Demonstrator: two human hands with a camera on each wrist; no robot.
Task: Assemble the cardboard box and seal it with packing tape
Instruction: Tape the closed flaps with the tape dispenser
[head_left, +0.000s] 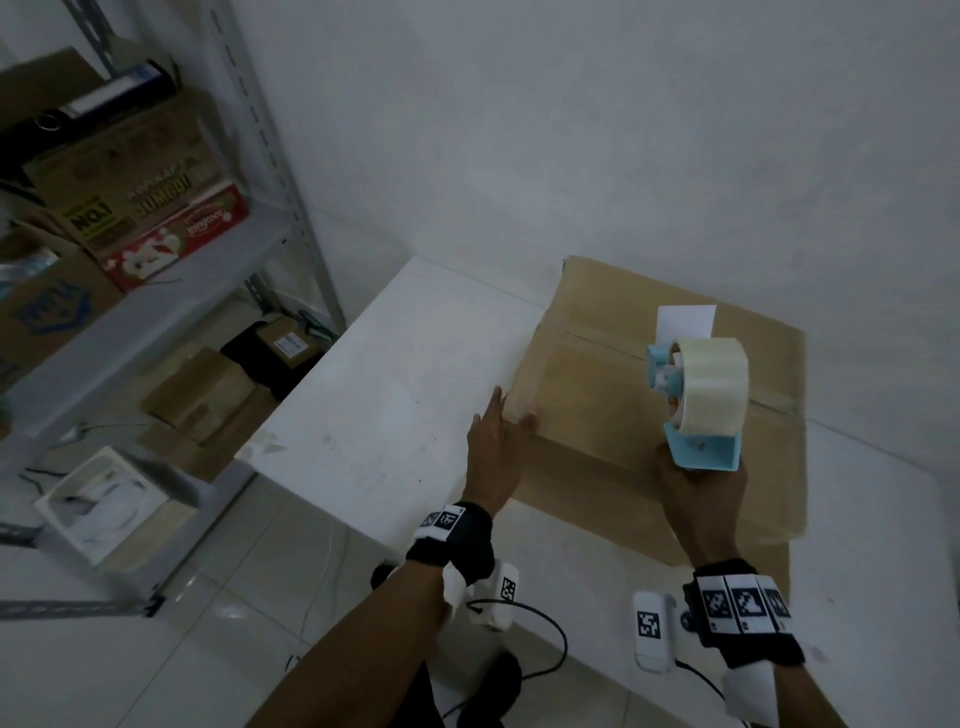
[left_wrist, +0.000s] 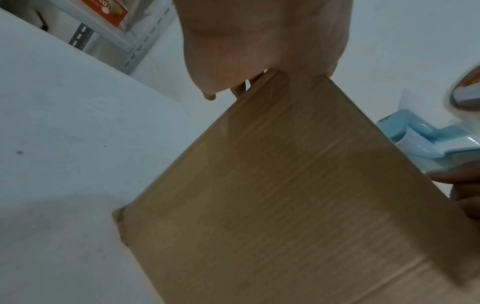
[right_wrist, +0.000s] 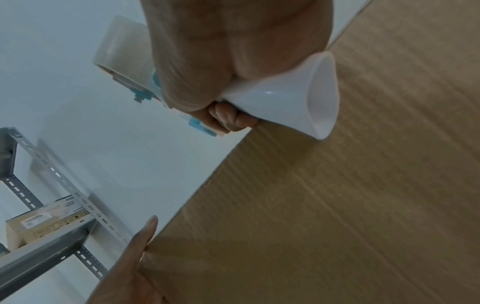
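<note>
My left hand (head_left: 491, 447) lay flat, fingers straight against the cardboard box (head_left: 675, 415) on the white worktop (head_left: 389, 389), my right hand (head_left: 701, 493) gripped the tape dispenser (head_left: 701, 400) above its top seam

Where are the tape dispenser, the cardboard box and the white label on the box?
tape dispenser (head_left: 698, 402): head view, on the tape roll.
cardboard box (head_left: 597, 410): head view, on the bare top flap.
white label (head_left: 684, 322): head view, on the middle of the label, beyond the dispenser.
</note>
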